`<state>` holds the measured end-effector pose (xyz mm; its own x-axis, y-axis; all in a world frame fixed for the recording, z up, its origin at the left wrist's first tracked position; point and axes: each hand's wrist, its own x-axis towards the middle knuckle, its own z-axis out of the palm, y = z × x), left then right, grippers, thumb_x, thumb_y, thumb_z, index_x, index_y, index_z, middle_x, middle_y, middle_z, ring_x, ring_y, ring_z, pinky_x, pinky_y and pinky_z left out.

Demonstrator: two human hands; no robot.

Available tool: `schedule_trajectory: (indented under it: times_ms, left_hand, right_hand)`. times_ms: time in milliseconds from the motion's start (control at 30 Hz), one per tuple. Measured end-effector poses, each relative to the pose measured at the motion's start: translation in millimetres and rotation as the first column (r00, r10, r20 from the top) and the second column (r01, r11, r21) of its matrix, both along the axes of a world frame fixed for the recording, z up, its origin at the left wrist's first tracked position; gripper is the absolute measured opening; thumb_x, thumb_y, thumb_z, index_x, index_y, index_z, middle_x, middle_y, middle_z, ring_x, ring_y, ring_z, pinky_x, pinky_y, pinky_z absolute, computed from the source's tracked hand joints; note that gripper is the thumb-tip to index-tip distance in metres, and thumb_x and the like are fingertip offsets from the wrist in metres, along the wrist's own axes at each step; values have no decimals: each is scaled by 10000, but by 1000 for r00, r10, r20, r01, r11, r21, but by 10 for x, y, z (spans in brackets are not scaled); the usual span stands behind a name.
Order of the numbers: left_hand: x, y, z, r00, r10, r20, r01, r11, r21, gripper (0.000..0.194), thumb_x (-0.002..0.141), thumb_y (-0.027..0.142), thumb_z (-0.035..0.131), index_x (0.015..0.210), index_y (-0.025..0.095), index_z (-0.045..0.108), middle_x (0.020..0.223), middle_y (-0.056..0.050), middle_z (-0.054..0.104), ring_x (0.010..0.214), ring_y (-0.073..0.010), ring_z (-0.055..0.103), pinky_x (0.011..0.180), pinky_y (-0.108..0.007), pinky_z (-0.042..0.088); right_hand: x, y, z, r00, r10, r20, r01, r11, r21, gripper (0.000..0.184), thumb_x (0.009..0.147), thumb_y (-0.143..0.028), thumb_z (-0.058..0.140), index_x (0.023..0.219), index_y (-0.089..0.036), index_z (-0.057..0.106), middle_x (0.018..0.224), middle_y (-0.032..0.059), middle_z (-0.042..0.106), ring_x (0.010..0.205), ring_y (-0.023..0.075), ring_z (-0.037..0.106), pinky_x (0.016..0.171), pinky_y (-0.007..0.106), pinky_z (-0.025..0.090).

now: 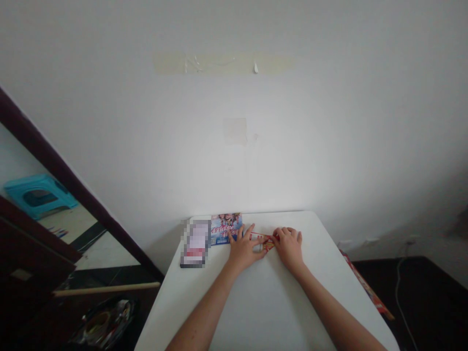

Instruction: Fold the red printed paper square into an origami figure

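On the white table, a small red, white and yellow printed paper (269,244) lies between my hands, partly hidden by fingers. My left hand (244,249) is spread open, its index finger and thumb reaching onto that paper and its other fingers at the edge of a colourful leaflet (221,235). With fingers bent and pressed together, my right hand (290,247) grips the paper's right end. The leaflet lies flat, showing cartoon figures and red lettering on blue.
A phone with a blurred screen (196,243) lies left of the leaflet on the white table (263,302). The wall (234,175) rises behind the table. A dark-framed mirror (102,234) leans at left, a blue stool (40,195) showing in it. Below it sits a black bag (106,321).
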<state>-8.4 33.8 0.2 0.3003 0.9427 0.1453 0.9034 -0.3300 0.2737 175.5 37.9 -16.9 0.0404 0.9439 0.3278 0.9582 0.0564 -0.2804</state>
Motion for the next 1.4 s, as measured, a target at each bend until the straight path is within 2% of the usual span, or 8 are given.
schedule_trajectory:
  times_ms: [200, 433, 567, 767, 1033, 1167, 1400]
  left_hand:
    - [7, 4, 19, 1000, 24, -19, -25, 999, -34, 451, 778, 728, 557, 1202, 583, 605, 1583, 104, 318, 1452, -413, 206, 1085, -782, -12]
    - [-1, -6, 47, 1000, 13, -28, -13, 1000, -14, 462, 793, 718, 547, 1240, 602, 560, 1580, 98, 328, 1448, -405, 223, 1073, -795, -7]
    - [-5, 0, 47, 1000, 11, -20, -11, 1000, -23, 458, 785, 711, 564, 1230, 600, 570, 1577, 100, 332, 1447, -411, 220, 1069, -797, -23]
    - [-4, -5, 58, 1000, 20, 0, -20, 999, -40, 456, 775, 701, 593, 1218, 591, 586, 1576, 95, 338, 1452, -409, 208, 1072, -789, -43]
    - [4, -31, 99, 1000, 12, 9, -12, 999, -39, 446, 789, 713, 562, 1212, 579, 598, 1566, 80, 360, 1459, -401, 191, 1072, -786, -42]
    - [8, -27, 97, 1000, 11, -11, -12, 999, -44, 449, 789, 722, 551, 1214, 584, 594, 1574, 90, 344, 1459, -401, 193, 1082, -779, -22]
    - [-8, -16, 61, 1000, 4, -28, -5, 1000, -31, 443, 795, 713, 552, 1220, 591, 584, 1570, 101, 345, 1458, -395, 195, 1089, -774, -19]
  right_hand:
    - [69, 7, -57, 997, 66, -43, -65, 998, 8, 225, 937, -437, 502, 1024, -288, 646, 1050, 45, 634, 1145, 274, 479, 1093, 586, 226]
    - [149, -40, -127, 992, 107, -63, -104, 994, 44, 464, 781, -604, 643, 1125, -293, 644, 1120, 66, 599, 1127, 276, 497, 1103, 545, 257]
    - [147, -43, -120, 993, 93, -74, -91, 995, 40, 512, 748, -635, 655, 1130, -295, 641, 1135, 66, 584, 1132, 284, 495, 1106, 560, 248]
    - [147, -24, -135, 992, 91, -86, -89, 996, 26, 544, 717, -622, 687, 1150, -299, 629, 1174, 65, 564, 1162, 291, 487, 1117, 567, 229]
    - [146, 35, -138, 984, 35, -175, -30, 999, 34, 486, 716, -547, 705, 1121, -285, 642, 1318, 91, 499, 1242, 300, 457, 1080, 513, 295]
    - [167, 58, -145, 976, 53, -213, -48, 998, 27, 459, 724, -495, 711, 1127, -291, 636, 1318, 66, 541, 1262, 288, 463, 1091, 494, 286]
    - [234, 77, -141, 973, 47, -228, -43, 999, 22, 418, 751, -453, 698, 1133, -294, 635, 1310, 37, 596, 1221, 268, 508, 1043, 451, 343]
